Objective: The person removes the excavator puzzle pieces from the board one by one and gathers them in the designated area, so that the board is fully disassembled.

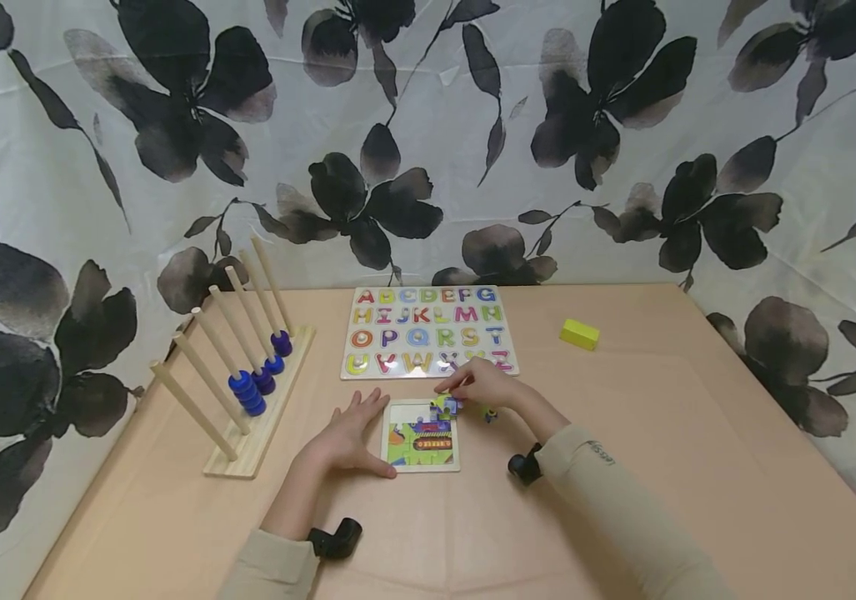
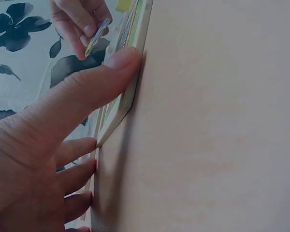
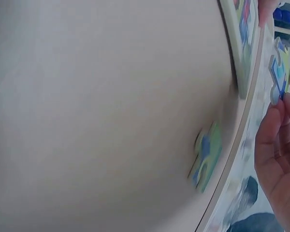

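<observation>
A small framed jigsaw puzzle with a light wooden rim lies on the table, partly filled with a colourful vehicle picture. The left hand steadies it, thumb on the near left corner and fingers spread along the left side. Over the upper right part of the frame, the right hand pinches a jigsaw piece between thumb and fingertips, lifted and tilted. Another jigsaw piece, green and blue, lies on the table right of the frame.
An alphabet board lies behind the puzzle. To the left stands a wooden peg rack with upright rods and blue rings. A yellow block rests at the back right. A floral cloth hangs behind the table.
</observation>
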Action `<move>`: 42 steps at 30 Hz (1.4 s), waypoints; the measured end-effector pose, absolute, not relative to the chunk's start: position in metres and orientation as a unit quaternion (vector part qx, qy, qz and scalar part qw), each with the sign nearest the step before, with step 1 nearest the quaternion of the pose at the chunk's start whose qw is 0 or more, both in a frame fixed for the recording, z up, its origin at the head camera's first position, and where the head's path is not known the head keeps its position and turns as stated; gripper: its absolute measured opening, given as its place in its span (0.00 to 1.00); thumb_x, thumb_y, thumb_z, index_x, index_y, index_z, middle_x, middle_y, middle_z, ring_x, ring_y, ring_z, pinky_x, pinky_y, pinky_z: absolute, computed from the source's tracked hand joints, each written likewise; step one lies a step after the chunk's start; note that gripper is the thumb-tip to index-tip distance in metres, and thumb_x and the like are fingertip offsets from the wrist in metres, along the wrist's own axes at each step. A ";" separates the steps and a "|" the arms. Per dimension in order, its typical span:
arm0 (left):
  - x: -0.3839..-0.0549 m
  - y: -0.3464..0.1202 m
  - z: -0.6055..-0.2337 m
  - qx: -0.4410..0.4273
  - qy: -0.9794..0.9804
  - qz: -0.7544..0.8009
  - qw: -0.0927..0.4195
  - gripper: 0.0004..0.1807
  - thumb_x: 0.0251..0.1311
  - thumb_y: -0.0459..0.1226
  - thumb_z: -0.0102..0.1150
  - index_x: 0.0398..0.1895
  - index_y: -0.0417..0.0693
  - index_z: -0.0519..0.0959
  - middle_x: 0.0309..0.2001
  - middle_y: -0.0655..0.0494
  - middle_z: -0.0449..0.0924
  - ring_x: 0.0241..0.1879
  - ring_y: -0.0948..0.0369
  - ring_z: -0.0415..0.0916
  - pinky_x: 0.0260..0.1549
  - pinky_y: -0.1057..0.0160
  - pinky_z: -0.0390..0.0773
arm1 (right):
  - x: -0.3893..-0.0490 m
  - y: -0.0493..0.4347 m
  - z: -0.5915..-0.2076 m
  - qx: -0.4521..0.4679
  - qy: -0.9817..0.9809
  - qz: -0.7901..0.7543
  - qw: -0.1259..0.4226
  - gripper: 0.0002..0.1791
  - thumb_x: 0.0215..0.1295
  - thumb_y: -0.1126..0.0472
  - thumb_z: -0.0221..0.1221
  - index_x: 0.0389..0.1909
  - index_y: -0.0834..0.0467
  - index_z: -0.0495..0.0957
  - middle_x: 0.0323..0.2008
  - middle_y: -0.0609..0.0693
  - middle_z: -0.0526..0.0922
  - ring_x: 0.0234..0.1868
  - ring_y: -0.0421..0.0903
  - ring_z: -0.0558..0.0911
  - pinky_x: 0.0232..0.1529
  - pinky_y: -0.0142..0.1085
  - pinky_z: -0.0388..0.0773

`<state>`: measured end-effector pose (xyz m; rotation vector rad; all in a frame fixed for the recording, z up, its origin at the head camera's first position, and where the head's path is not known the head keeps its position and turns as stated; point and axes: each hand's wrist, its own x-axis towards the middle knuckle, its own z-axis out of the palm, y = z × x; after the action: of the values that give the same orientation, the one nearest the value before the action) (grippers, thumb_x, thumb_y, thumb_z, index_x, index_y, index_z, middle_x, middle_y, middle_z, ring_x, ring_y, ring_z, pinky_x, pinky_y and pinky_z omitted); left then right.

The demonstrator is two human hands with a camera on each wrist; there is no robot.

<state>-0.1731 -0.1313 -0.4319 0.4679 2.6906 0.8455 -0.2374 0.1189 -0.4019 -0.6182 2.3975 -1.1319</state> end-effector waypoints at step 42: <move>-0.174 -0.132 -0.432 0.162 0.934 0.287 0.138 0.60 0.27 0.50 0.78 0.68 0.41 0.57 0.70 0.43 0.48 0.68 0.42 0.35 0.62 0.38 0.38 | -0.246 0.220 -0.412 -0.184 0.885 -0.364 0.223 0.12 0.58 0.74 0.54 0.40 0.64 0.82 0.40 0.57 0.83 0.28 0.43 0.72 0.25 0.27 0.68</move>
<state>-0.1741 -0.1316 -0.4324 0.4679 2.7022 0.8314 -0.2465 0.2200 -0.4119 -0.5068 2.4450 -1.0056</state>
